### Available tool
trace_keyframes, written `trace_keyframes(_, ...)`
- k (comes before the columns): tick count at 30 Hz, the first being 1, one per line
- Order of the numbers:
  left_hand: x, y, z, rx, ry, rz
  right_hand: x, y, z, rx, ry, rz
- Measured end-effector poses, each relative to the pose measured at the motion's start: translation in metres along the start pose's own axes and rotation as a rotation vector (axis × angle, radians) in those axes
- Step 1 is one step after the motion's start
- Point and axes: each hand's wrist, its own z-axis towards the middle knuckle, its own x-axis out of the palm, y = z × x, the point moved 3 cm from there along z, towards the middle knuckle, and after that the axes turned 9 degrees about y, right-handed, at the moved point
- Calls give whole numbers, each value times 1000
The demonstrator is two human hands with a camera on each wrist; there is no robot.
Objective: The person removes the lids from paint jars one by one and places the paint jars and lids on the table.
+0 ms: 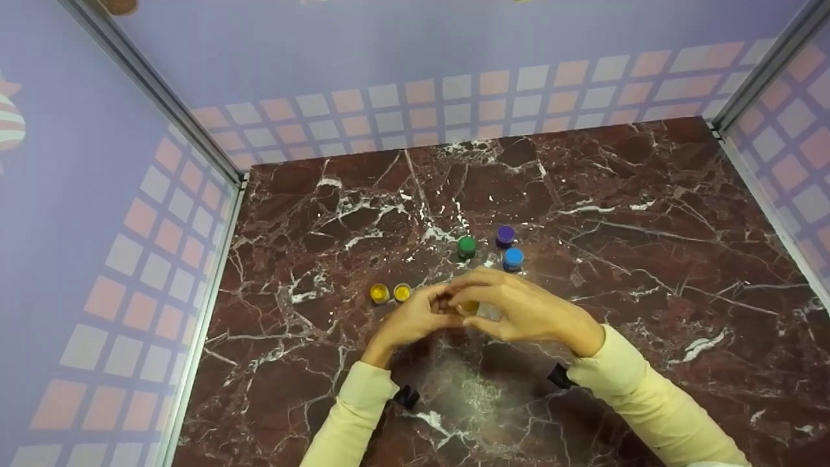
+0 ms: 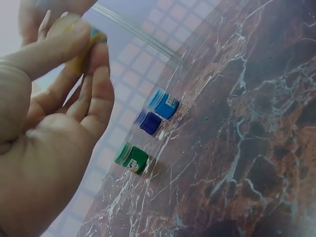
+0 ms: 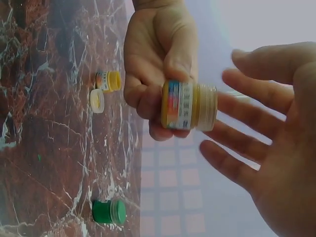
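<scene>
My left hand (image 1: 415, 318) grips a small paint jar (image 3: 180, 104) by its labelled body, thumb on one side and fingers on the other. The jar holds dark yellow paint and has a clear lid on it, tilted sideways in the right wrist view. Around the lid end, my right hand (image 1: 528, 308) has its fingers spread and thumb apart, not closed on the lid. An uncapped jar of yellow paint (image 3: 109, 81) stands on the table beside a loose lid (image 3: 97, 101) with yellow inside it.
Beyond the hands stand a green jar (image 1: 467, 246), a purple jar (image 1: 505, 235) and a blue jar (image 1: 513, 259), all capped. The dark red marbled table (image 1: 292, 376) is bordered by patterned panels (image 1: 421, 39) at the back and both sides.
</scene>
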Motion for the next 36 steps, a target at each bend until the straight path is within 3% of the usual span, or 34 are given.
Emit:
trace_keyframes(8, 15, -4, 3, 17, -234, -5, -7, -1, 2, 222, -212, -15)
trace_keyframes(13, 27, -9, 7, 60, -333, 25, -12, 4, 2, 380, -298, -33)
trace_keyframes(17, 34, -10, 11, 81, -405, 41, -12, 8, 4, 460, -326, -56)
trace_keyframes(27, 43, -11, 14, 137, -554, 86, -6, 18, 7, 488, -361, -133)
trace_keyframes(36, 49, -10, 16, 203, -627, 194, -2, 24, 13, 472, -339, -223)
